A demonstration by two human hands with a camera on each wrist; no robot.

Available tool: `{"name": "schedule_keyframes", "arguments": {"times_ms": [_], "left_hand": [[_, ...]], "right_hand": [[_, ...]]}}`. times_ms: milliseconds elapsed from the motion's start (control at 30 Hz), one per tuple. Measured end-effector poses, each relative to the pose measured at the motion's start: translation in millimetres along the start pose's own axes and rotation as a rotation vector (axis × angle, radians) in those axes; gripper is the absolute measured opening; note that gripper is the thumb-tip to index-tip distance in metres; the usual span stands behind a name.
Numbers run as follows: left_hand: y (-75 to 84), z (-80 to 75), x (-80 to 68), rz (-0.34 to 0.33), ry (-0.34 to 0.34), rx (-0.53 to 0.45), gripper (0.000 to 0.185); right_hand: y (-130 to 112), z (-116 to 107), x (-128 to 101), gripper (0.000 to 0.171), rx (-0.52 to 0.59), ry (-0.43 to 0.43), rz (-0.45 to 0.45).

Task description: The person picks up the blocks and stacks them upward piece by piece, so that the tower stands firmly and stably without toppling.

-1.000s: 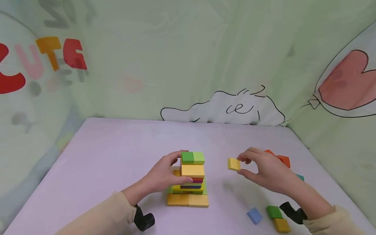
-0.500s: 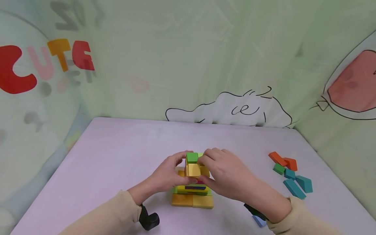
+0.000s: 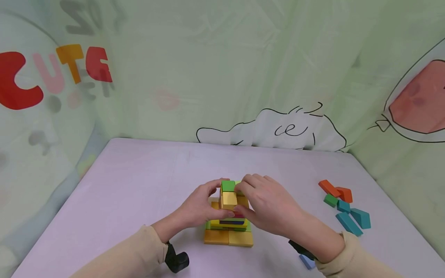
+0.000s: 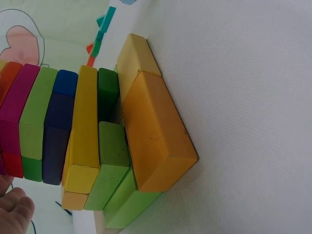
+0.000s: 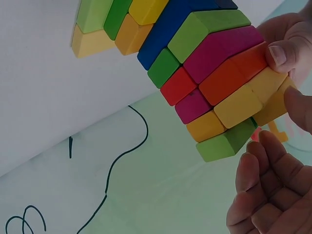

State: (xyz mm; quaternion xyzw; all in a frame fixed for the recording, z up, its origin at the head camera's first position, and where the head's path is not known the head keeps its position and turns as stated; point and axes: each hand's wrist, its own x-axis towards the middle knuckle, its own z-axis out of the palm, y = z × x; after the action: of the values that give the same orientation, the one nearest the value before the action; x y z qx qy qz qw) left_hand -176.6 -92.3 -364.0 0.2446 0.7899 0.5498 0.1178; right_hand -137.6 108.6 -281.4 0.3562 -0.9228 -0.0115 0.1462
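Block stack point(image 3: 228, 216) stands mid-worktop point(image 3: 139, 185). Left hand point(image 3: 196, 206) curls round its upper left side; right hand point(image 3: 269, 206) pinches a yellow block point(image 3: 229, 199) near the top, under the green block point(image 3: 228, 186). Loose teal and orange blocks point(image 3: 344, 206) lie well apart to the right.

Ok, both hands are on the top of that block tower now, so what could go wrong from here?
1. The block tower is tall on a small base; a sideways push from the right hand or left hand could topple it.
2. The yellow block sits at the front edge under the green block; if not seated flush, it may slip off when released.
3. Upper layers look slightly offset, so pressing could shift them.
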Motion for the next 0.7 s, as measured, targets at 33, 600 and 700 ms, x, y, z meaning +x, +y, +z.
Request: {"name": "schedule_keyframes", "arguments": {"times_ms": [33,600,700], "left_hand": [[-0.1,0.0,0.0,-0.001,0.001,-0.001,0.07],[0.7,-1.3,-0.3,-0.002,-0.001,-0.01,0.07],[1.1,-0.9,0.4,-0.014,0.0,-0.013,0.069]], "right_hand": [[0,0,0,0.033,0.0,0.002,0.002],[14,0,2,0.029,0.164,0.027,0.09],[32,3,2,0.028,0.292,0.012,0.143]]}}
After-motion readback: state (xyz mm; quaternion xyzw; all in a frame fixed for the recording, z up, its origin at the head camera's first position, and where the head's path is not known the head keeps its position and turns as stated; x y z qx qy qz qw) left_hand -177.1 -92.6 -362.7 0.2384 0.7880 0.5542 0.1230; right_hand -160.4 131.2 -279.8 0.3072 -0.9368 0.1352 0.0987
